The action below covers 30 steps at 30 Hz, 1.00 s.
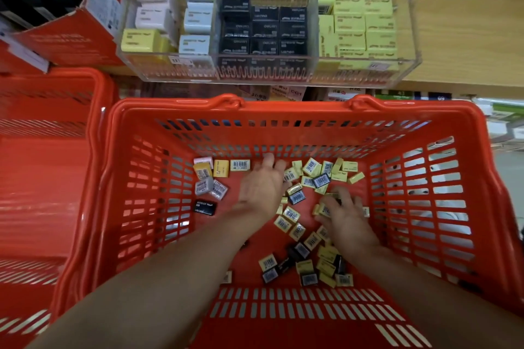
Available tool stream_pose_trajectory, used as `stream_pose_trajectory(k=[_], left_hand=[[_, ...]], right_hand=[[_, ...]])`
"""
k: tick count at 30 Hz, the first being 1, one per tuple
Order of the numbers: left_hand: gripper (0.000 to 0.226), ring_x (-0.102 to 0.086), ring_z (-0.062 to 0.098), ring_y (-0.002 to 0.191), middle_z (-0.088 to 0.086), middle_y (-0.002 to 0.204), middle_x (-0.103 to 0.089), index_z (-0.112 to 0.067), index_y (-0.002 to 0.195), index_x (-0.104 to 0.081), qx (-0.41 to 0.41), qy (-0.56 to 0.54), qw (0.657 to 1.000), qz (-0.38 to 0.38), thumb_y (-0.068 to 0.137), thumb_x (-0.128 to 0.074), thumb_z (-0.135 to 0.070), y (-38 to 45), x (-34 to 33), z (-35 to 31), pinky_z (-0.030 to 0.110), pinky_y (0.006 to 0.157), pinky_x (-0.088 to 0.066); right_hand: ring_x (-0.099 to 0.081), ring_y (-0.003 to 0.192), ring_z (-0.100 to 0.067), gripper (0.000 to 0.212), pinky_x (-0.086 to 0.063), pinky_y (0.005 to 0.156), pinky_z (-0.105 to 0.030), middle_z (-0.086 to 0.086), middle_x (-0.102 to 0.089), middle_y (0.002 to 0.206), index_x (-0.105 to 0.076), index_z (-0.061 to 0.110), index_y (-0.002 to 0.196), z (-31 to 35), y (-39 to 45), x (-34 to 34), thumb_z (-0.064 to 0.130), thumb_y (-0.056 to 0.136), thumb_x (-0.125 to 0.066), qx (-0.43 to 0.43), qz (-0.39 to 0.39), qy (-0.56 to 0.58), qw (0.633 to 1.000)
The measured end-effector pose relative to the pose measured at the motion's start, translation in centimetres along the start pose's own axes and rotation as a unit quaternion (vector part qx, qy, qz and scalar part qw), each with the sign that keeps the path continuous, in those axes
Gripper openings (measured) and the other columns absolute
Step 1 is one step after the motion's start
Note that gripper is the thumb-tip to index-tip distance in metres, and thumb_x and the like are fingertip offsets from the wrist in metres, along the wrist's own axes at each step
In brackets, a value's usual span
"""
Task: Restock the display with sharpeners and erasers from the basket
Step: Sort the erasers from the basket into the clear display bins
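Both hands down inside red basket [297, 110]: left hand [262, 184] fingers spread, released; right hand [344, 214] over small boxes [312, 176], grip unclear. Clear display [269, 71] on shelf above, part-stocked.

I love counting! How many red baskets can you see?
2. One red basket sits in the middle with both hands inside. Another basket stands at its left, partly cut off.

A single head-worn wide-angle view looks steeply down, close over the red basket [283, 110], facing the clear display [269, 71] on the shelf [467, 51] just beyond.
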<state>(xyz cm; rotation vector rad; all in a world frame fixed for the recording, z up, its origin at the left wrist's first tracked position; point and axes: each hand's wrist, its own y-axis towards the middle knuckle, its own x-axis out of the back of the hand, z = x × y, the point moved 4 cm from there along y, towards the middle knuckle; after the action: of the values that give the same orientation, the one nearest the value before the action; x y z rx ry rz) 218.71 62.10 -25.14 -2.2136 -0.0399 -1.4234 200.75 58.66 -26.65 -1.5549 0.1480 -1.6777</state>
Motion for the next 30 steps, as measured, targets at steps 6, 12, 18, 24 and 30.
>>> stream_pose_trajectory(k=[6, 12, 18, 24, 30], left_hand=[[0.02, -0.055, 0.015, 0.068, 0.0, 0.078, -0.065, -0.013, 0.092, -0.055, 0.184, -0.486, 0.854, 0.027, 0.09, -0.066, -0.03, -4.3, 3.2, 2.4, 0.031, 0.066, -0.045], [0.015, -0.067, 0.019, 0.069, 0.007, 0.083, -0.068, -0.019, 0.104, -0.06, 0.147, -0.69, 0.706, 0.066, 0.092, -0.069, -0.016, -9.2, 10.8, -0.1, 0.03, 0.063, -0.055], [0.025, -0.072, 0.019, 0.08, 0.008, 0.104, -0.071, -0.009, 0.119, -0.053, 0.085, -0.719, 0.688, 0.044, 0.097, -0.062, -0.017, -15.3, 21.4, -3.4, 0.032, 0.068, -0.06], [0.036, -0.068, 0.012, 0.073, 0.004, 0.104, -0.069, -0.014, 0.131, -0.051, 0.029, -0.63, 0.776, 0.017, 0.099, -0.057, -0.031, -21.6, 29.1, -5.5, 0.025, 0.062, -0.054], [0.024, -0.06, 0.016, 0.072, 0.01, 0.096, -0.071, -0.015, 0.113, -0.06, -0.016, -0.566, 0.823, -0.036, 0.099, -0.056, -0.034, -23.0, 31.9, -5.6, 0.028, 0.062, -0.048]], right_hand=[[-0.047, 0.102, -0.014, 0.019, -0.035, 0.089, -0.02, 0.001, -0.044, 0.115, -0.063, 0.017, 0.11, 1.9, -2.0, 4.7, 0.028, 0.094, -0.063, -0.02, -0.058, 0.248, 0.967], [-0.065, 0.094, -0.027, 0.014, -0.059, 0.08, -0.042, -0.006, -0.066, 0.101, -0.064, 0.024, 0.091, 6.9, -6.9, 12.3, 0.038, 0.091, -0.065, -0.041, -0.023, 0.501, 0.864], [-0.064, 0.093, -0.023, 0.042, -0.055, 0.08, -0.031, -0.014, -0.066, 0.113, -0.057, 0.0, 0.126, 12.7, -15.6, 21.7, 0.026, 0.094, -0.058, 0.026, 0.084, 0.71, 0.699], [-0.058, 0.081, -0.019, 0.04, -0.045, 0.059, -0.027, -0.012, -0.061, 0.108, -0.052, 0.013, 0.127, 14.4, -21.7, 27.5, 0.034, 0.093, -0.058, 0.078, 0.215, 0.737, 0.637], [-0.06, 0.093, -0.027, 0.061, -0.045, 0.064, -0.028, -0.013, -0.059, 0.106, -0.049, 0.019, 0.124, 15.9, -22.1, 29.2, 0.037, 0.076, -0.082, 0.115, 0.317, 0.691, 0.64]])
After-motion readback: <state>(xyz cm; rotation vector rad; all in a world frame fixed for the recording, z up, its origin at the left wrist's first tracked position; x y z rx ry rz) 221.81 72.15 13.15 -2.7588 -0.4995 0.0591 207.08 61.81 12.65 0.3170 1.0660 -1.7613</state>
